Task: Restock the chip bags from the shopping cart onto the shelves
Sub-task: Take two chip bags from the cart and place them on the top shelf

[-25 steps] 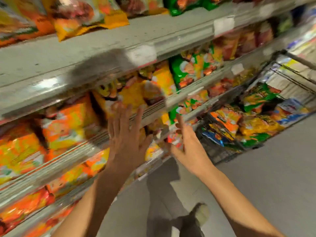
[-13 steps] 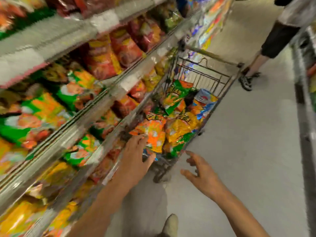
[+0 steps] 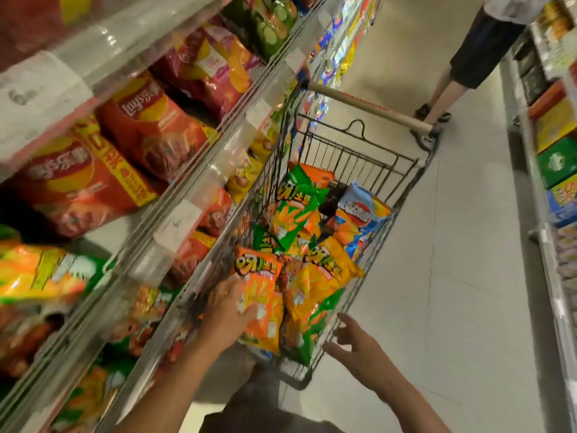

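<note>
The wire shopping cart [image 3: 402, 185] stands in the aisle against the shelves [image 3: 199, 170], filled with several chip bags in orange, green, yellow and blue. My left hand [image 3: 229, 310] reaches into the cart's near end and grips an orange chip bag [image 3: 260, 295], thumb across its front. My right hand [image 3: 359, 345] hovers just outside the cart's near right corner, fingers spread and holding nothing. A green bag [image 3: 293, 210] stands upright in the middle of the cart, a blue bag [image 3: 359, 214] to its right.
The shelves on the left hold red, orange and green chip bags behind clear price strips. Another person's legs [image 3: 449, 89] stand by the cart handle [image 3: 368, 107] at the far end. A second shelf unit [image 3: 555, 157] lines the right side of the aisle.
My view and both hands swung from the shelf down to the cart. My left hand went into the cart and took hold of the orange bag; my right hand moved up to the cart's corner.
</note>
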The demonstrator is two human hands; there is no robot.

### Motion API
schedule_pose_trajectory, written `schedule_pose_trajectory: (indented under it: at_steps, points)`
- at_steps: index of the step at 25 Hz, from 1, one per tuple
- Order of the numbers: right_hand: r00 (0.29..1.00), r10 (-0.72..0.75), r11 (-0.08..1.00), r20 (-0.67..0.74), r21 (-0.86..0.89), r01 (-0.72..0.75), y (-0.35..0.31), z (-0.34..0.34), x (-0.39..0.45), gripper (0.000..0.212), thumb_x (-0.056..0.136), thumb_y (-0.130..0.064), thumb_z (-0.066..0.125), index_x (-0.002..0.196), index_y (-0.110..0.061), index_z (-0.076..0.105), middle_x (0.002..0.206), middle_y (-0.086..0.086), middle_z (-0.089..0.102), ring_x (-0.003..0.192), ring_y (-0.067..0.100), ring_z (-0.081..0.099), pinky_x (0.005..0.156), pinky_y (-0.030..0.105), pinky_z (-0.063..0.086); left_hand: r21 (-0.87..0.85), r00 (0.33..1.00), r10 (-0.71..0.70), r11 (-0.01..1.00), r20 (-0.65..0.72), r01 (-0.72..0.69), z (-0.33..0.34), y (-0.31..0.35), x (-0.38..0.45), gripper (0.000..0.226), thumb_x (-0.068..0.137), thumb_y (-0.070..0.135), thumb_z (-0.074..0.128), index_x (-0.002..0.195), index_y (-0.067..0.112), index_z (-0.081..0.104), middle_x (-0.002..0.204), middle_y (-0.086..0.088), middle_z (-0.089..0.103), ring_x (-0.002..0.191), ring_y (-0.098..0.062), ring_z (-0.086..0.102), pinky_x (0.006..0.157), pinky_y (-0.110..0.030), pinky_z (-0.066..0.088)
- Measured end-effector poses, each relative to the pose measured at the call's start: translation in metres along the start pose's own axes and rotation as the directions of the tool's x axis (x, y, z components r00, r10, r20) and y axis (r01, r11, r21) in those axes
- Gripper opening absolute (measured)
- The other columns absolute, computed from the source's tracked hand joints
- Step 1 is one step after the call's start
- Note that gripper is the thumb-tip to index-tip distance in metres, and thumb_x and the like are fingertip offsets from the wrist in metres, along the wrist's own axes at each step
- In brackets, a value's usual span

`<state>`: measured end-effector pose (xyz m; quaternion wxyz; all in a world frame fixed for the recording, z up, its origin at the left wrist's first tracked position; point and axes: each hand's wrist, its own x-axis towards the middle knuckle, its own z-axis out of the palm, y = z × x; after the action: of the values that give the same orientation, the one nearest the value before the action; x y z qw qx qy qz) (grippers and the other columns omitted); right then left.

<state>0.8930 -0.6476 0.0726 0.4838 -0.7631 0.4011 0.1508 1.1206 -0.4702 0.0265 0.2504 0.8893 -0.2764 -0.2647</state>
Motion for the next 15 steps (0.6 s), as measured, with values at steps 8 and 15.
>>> schedule_pose_trajectory:
  at_steps: [8,15]
  points:
    - [0.963,0.267,0.918,0.042,0.292,-0.267,-0.035,0.006,0.083,0.071,0.089,-0.031,0.073,0.148,-0.024,0.034,0.132,0.003,0.058,0.117,0.024,0.060,0.094,0.034,0.051,0.091,0.954,-0.220,0.974,0.204,0.205,0.018,-0.018,0.102,0.087,0.092,0.048,0.064,0.160,0.014,0.021,0.158,-0.011,0.025,0.147,-0.030,0.025,0.119,-0.041,0.029]
    - [0.916,0.389,0.738,0.096,0.563,-0.372,-0.023,-0.010,0.146,0.030,0.091,-0.021,0.072,0.117,-0.020,0.058,0.122,0.006,0.066,0.103,0.019,0.064,0.086,0.037,0.053,0.128,0.915,-0.328,0.944,0.236,0.305,0.039,-0.034,0.141,0.105,0.088,0.057,0.067,0.162,0.023,0.001,0.167,-0.008,0.011,0.152,-0.033,0.018,0.119,-0.050,0.030]
